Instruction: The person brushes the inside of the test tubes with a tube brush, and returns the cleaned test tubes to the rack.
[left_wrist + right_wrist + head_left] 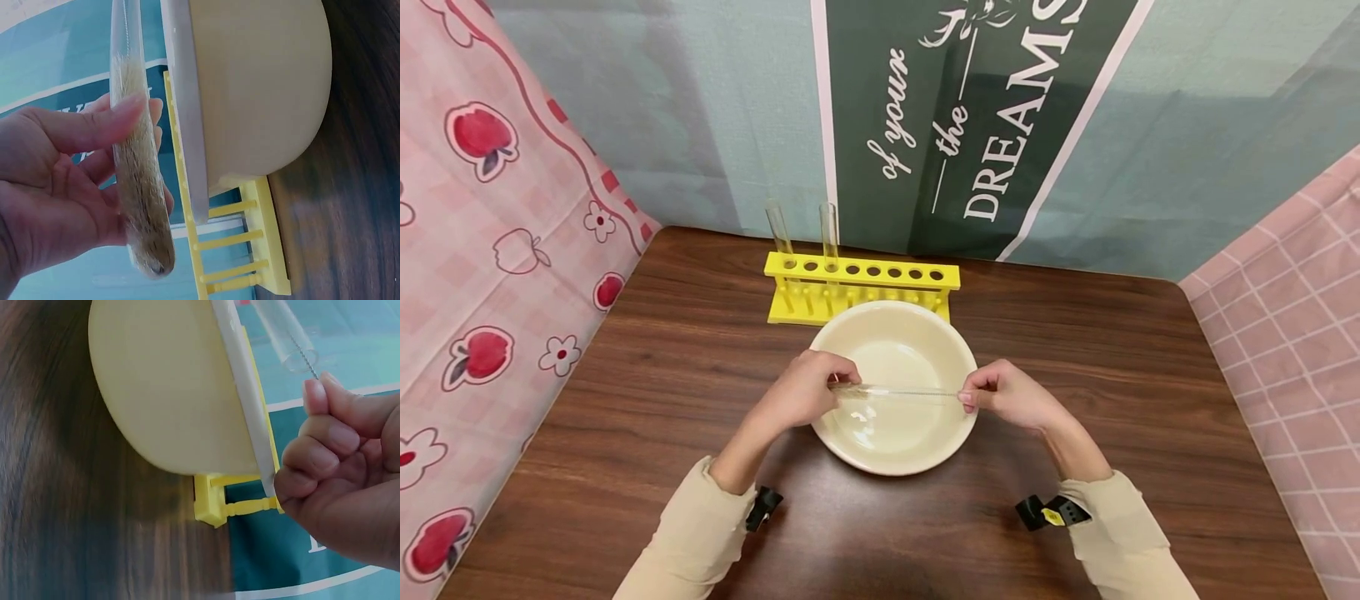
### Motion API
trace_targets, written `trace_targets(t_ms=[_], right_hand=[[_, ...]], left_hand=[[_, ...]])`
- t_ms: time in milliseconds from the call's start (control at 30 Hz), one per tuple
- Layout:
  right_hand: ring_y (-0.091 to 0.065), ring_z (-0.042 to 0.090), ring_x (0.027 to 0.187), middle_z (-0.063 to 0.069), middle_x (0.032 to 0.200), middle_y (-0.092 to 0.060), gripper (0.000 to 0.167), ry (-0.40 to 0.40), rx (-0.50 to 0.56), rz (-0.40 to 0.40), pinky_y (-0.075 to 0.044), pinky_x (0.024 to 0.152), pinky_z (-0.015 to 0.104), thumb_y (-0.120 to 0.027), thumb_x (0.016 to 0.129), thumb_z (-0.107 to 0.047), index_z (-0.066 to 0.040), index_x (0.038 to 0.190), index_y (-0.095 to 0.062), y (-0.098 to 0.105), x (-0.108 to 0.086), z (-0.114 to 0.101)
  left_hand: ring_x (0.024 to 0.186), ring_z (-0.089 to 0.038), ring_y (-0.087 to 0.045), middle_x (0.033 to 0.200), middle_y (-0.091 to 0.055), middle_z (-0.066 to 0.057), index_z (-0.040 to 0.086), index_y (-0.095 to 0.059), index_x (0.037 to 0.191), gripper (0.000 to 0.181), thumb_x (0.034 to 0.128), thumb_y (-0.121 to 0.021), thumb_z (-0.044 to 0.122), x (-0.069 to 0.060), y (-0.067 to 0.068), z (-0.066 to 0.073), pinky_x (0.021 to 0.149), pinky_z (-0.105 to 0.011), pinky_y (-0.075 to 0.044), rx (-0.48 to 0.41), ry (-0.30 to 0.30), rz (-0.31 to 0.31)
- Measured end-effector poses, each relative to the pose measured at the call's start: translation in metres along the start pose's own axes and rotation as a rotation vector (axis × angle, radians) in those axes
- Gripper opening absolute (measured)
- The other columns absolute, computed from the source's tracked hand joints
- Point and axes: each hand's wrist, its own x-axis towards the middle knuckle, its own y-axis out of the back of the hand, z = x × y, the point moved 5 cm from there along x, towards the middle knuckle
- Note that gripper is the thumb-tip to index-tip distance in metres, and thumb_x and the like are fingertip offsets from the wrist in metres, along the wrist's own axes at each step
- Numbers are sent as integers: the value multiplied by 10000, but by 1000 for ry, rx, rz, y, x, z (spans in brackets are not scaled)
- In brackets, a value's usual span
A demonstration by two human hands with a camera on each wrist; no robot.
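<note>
A glass test tube [128, 37] lies sideways above the cream bowl [895, 321]. Its rounded end is in my left hand [808, 387], thumb on one side and fingers on the other. Inside that end sit the pale brown bristles of a test tube brush [140, 187], seen in the left wrist view. The brush's twisted wire [305, 357] comes out of the tube's open mouth. My right hand [1007, 396] pinches this wire between thumb and index finger, its other fingers curled, just past the mouth in the right wrist view.
Behind the bowl stands a yellow test tube rack [872, 271] with two upright glass tubes [829, 229] at its left part. Brown wooden table [1120, 367] surrounds the bowl. A printed cloth [700, 125] hangs at the back, pink cloths [1292, 333] at the sides.
</note>
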Motion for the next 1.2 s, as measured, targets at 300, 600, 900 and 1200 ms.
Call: trace_targets(t_ms=[300, 600, 900, 1200], right_hand=[[-426, 65, 560, -26, 647, -571, 137, 125, -336, 37, -380, 505, 218, -663, 794, 0, -62, 672, -665, -4, 3, -12], [-410, 44, 556, -101, 598, -492, 201, 359, -666, 133, -382, 617, 301, -705, 747, -2, -108, 603, -613, -12, 4, -26], [-389, 61, 549, -105, 577, -446, 263, 404, -707, 175, -347, 611, 304, -721, 729, -3, -121, 565, -554, -14, 6, -25], [-319, 68, 540, -103, 549, -320, 426, 511, -768, 270, -300, 588, 287, -723, 692, 53, -160, 516, -398, -14, 2, -28]], left_hand=[[751, -161, -540, 772, -624, 1, 81, -695, 847, 267, 682, -670, -128, 4, 6, -5, 666, -273, -456, 23, 36, -88], [696, -142, -476, 706, -559, 4, 77, -694, 862, 234, 691, -704, -81, 6, 8, -15, 647, -263, -417, -15, 28, -184], [694, -145, -468, 693, -551, -4, 53, -691, 874, 232, 684, -692, -80, 11, 13, -26, 623, -256, -403, -79, 82, -260], [703, -124, -527, 737, -613, -22, 20, -679, 933, 233, 716, -688, -63, 13, 14, -34, 631, -254, -434, -175, 107, -333]])
